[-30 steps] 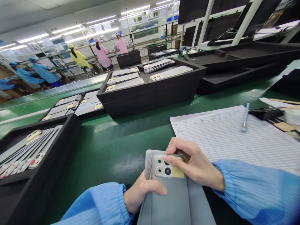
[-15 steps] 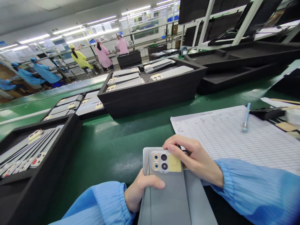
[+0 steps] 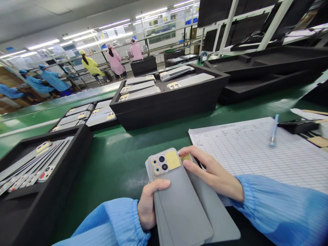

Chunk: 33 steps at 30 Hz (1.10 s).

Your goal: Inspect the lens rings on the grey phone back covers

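Observation:
My left hand (image 3: 153, 201) is closed around the left side of a fanned stack of grey phone back covers (image 3: 181, 205), thumb pressed on the front one. That cover has a camera block (image 3: 159, 164) with several ringed lens openings and a yellow film patch (image 3: 173, 159) beside it. Another grey back cover (image 3: 217, 212) sticks out at an angle on the right, partly behind the stack. At its top end, fingers of my right hand (image 3: 211, 169) close on the edge near its own yellow patch. Fingertips behind the covers are hidden.
A black tray (image 3: 169, 109) with more covers stands ahead on the green table (image 3: 110, 153). Another black tray (image 3: 74, 164) with fanned covers sits at left. A gridded paper sheet (image 3: 238, 143) with a blue pen (image 3: 274, 131) lies at right. Co-workers sit in the background.
The stack has risen, tilted and shifted left in my left hand. The right-hand cover now stands farther apart from it, its yellow patch showing under my right fingers.

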{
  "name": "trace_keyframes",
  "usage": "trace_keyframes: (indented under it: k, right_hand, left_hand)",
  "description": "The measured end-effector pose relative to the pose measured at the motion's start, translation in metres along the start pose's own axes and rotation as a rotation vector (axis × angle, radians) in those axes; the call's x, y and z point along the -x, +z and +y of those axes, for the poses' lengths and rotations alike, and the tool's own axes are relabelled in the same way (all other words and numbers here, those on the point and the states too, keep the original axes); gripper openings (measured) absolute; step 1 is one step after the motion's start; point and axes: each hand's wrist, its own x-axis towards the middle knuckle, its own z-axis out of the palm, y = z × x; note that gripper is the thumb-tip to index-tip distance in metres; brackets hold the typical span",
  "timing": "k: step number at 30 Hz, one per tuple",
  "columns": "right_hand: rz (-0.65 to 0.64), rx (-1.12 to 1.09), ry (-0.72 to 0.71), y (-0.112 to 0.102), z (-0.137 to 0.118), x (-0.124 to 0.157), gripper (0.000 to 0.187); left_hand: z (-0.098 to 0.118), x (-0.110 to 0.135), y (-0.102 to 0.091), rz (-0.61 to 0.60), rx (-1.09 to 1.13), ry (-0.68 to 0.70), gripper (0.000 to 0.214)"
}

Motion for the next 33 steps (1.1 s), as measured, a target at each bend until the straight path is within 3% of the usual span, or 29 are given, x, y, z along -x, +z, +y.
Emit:
trace_keyframes:
  k: [5, 11, 17, 20, 28, 33]
  right_hand:
    - [-0.131, -0.099, 0.010, 0.002, 0.001, 0.000, 0.020]
    - [0.002, -0.128, 0.070, 0.005, 0.002, 0.004, 0.024]
    - [-0.014, -0.039, 0.005, 0.006, -0.002, 0.005, 0.024]
    - [-0.032, 0.007, 0.048, 0.007, -0.003, 0.004, 0.012]
    - [-0.057, -0.051, 0.073, 0.004, -0.002, 0.004, 0.034]
    - [-0.096, -0.056, 0.049, 0.002, -0.003, 0.005, 0.031]
  left_hand:
    - [0.002, -0.001, 0.000, 0.034, -0.013, 0.022, 0.034]
    - [-0.001, -0.001, 0.002, 0.001, -0.102, 0.143, 0.055]
    - [-0.001, -0.001, 0.003, -0.106, -0.124, 0.158, 0.058]
    - [0.000, -0.003, -0.001, -0.101, -0.111, 0.118, 0.049]
    - [0.004, -0.003, -0.005, -0.072, 0.027, 0.000, 0.047]
    - [0.005, -0.001, -0.002, -0.072, 0.011, -0.035, 0.045]
